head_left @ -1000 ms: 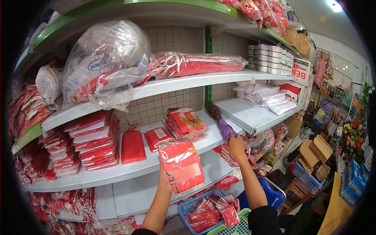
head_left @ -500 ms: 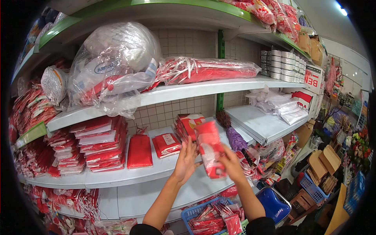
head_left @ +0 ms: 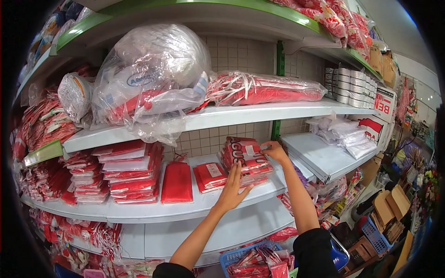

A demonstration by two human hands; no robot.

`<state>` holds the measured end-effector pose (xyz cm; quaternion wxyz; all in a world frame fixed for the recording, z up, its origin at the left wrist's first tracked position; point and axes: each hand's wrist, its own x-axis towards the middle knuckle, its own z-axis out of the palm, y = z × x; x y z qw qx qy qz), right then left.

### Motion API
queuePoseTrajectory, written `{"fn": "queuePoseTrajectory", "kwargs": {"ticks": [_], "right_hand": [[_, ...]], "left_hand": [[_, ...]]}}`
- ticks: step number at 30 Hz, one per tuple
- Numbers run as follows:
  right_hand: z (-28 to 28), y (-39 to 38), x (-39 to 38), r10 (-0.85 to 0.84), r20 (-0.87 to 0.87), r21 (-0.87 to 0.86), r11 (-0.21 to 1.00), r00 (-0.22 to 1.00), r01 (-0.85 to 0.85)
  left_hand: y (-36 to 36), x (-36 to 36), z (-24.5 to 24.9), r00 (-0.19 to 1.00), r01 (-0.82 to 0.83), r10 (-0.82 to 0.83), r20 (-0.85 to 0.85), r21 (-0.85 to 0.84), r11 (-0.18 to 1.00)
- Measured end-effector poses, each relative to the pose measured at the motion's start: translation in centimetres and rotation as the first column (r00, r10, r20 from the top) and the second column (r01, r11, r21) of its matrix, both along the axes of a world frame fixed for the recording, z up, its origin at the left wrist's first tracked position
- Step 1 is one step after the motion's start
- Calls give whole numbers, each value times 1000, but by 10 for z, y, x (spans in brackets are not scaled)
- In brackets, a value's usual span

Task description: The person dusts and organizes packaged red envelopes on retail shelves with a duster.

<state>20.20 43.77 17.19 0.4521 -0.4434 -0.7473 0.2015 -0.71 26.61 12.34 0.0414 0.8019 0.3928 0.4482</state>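
Observation:
A plastic-wrapped red packet with dark and white lettering (head_left: 248,150) lies on top of a stack of similar packets on the middle shelf. My left hand (head_left: 233,191) rests its stretched fingers against the front left side of this stack, thumb apart. At the back right corner of the top packet, my right hand (head_left: 275,152) has its fingers bent and pinched at the edge. Left of the stack are a small red packet with a white label (head_left: 211,176) and a flat, plain red packet (head_left: 177,182).
Tall piles of red and white packets (head_left: 130,173) stand further left. A big clear plastic bag (head_left: 153,69) bulges over the upper shelf edge (head_left: 232,111). White plastic bundles (head_left: 345,132) sit on the right shelf. Below is a blue basket (head_left: 229,259) of red packets.
The red packet held up between my hands is now down on the stack. My right hand has moved up to its back corner, my left hand against its side. The view has shifted slightly.

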Motion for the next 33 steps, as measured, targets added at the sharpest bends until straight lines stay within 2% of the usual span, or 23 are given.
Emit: {"fn": "queuePoseTrajectory", "kwargs": {"ticks": [2, 4, 5, 8, 9, 12, 13, 16, 17, 20, 22, 24, 27, 30, 31, 33], "right_hand": [[-3, -7, 1, -82, 46, -67, 994, 996, 84], [-17, -10, -8, -229, 154, 177, 963, 961, 202], [-24, -11, -11, -309, 191, 301, 922, 932, 243], [-35, -13, -18, -226, 81, 197, 959, 971, 206], [-32, -15, -17, -190, 106, 145, 974, 976, 174], [-29, -16, -12, -46, -85, 9, 999, 995, 47], [-47, 9, -5, -56, -52, 142, 988, 997, 63], [-42, 4, 0, 80, -214, -33, 995, 974, -89], [-40, 3, -5, 106, -202, 45, 994, 974, -99], [-26, -21, -17, -52, -114, 2, 999, 992, 53], [-24, -25, -22, -117, -47, 118, 986, 992, 121], [-37, -4, -21, -159, 23, 183, 971, 987, 152], [-40, 4, -11, -26, -134, -30, 999, 991, 23], [-39, -16, -14, -284, -12, 267, 923, 959, 277], [-38, -33, -18, -333, -40, 232, 914, 942, 333], [-38, -82, -31, -476, -138, 430, 761, 868, 486]], "left_hand": [[-1, 2, -2, 997, -39, 37, -74, -26, 999], [-1, 4, -6, 974, -106, 106, -199, 12, 994], [-2, 4, -5, 977, -90, 92, -192, 17, 996], [-6, 4, 1, 980, -62, 68, -188, 39, 997], [-6, 4, 2, 979, -58, 67, -195, 49, 997], [-8, 5, 2, 980, -77, 85, -181, 52, 996], [-9, 6, 2, 981, -90, 98, -169, 51, 995], [-3, 5, -3, 969, -165, 179, -171, 88, 982], [-2, 5, -5, 966, -178, 193, -173, 94, 979], [1, 6, -7, 967, -197, 207, -151, 81, 977], [3, 9, -10, 979, -188, 189, -75, 15, 982], [3, 10, -11, 971, -213, 218, -101, 63, 975], [2, 9, -10, 966, -224, 234, -108, 99, 970], [-2, 11, -3, 960, -245, 260, -100, 146, 959], [-4, 12, -1, 951, -268, 288, -111, 166, 949], [-6, 12, -1, 944, -287, 310, -111, 181, 941]]}}
